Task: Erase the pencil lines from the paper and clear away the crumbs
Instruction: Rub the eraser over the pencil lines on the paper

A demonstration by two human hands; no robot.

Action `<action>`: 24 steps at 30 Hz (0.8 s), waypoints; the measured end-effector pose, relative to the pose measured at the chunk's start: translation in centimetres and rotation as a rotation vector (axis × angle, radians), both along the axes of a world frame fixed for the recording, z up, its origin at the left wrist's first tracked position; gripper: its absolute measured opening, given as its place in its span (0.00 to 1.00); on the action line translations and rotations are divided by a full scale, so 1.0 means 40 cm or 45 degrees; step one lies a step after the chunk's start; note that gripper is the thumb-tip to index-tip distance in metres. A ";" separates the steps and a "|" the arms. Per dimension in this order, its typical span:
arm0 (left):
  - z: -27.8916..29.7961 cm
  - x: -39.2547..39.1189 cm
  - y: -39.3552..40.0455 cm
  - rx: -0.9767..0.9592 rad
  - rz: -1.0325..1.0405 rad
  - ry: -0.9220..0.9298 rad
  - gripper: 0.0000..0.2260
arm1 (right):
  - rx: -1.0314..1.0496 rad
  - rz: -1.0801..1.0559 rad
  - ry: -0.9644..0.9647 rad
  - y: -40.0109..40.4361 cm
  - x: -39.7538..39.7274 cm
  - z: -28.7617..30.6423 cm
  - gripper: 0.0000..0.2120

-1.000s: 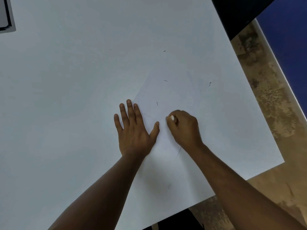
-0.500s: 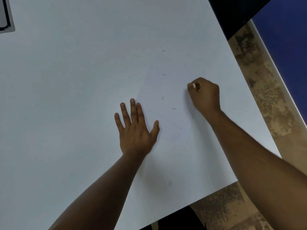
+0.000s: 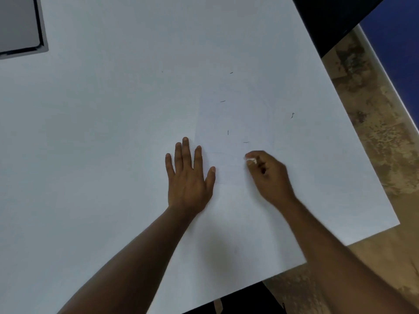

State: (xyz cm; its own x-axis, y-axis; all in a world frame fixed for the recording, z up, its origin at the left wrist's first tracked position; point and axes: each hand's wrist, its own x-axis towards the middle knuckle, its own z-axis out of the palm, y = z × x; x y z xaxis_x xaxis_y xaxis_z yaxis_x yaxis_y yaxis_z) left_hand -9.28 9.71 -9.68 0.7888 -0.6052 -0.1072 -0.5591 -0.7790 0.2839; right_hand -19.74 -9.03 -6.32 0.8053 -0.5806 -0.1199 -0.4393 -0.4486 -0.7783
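1. Broadly, a white worktop [image 3: 90, 132] is seen filling most of the view, with patchy tan flooring [image 3: 374, 132] beyond its edge towards 3 o'clock.
2. A sheet of paper [image 3: 238, 123] is laid on the worktop just past the hands, towards 12 o'clock from them; its edges are barely told from the white surface, and any pencil lines left on it are too faint to be made out with certainty.
3. The left hand [image 3: 188, 177] is spread flat, its fingers straight and released, pressed on the paper's 9 o'clock edge so that the sheet is pinned.
4. The right hand [image 3: 267, 175] is clenched, and a small white eraser [image 3: 251, 160] is grasped at its fingertips, low over or on the paper's near part; contact cannot be told.
5. Dark eraser crumbs [image 3: 246, 142] are scattered across the sheet at 12 o'clock from the eraser, and one more [image 3: 292, 115] lies off towards 2 o'clock.
6. For the erasing to be done well, short strokes should probably be made away from the pinning hand, so that the sheet is kept taut and not creased.
7. A grey, dark-edged panel [image 3: 20, 26] is seen at 10 o'clock, well apart; nothing is found in the way of the stroke, though crumbs would need sweeping afterwards.
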 end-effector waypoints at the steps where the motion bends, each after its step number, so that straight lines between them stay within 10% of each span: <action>1: 0.002 0.006 0.015 -0.037 -0.054 -0.028 0.30 | 0.058 0.087 0.023 -0.038 0.000 0.005 0.05; 9: -0.009 0.061 0.060 -0.036 -0.418 -0.109 0.33 | 0.194 0.307 0.103 -0.203 0.043 0.042 0.12; 24: -0.009 0.038 0.005 -0.031 -0.280 -0.142 0.35 | 0.380 0.319 0.184 -0.270 0.097 0.039 0.08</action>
State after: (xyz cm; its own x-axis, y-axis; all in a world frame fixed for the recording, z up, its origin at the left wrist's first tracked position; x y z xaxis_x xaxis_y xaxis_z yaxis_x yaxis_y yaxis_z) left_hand -7.75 9.90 -10.04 0.6442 -0.7648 -0.0101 -0.7431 -0.6290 0.2285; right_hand -15.85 -19.82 -4.77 0.8798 -0.2914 -0.3757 -0.4597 -0.3194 -0.8287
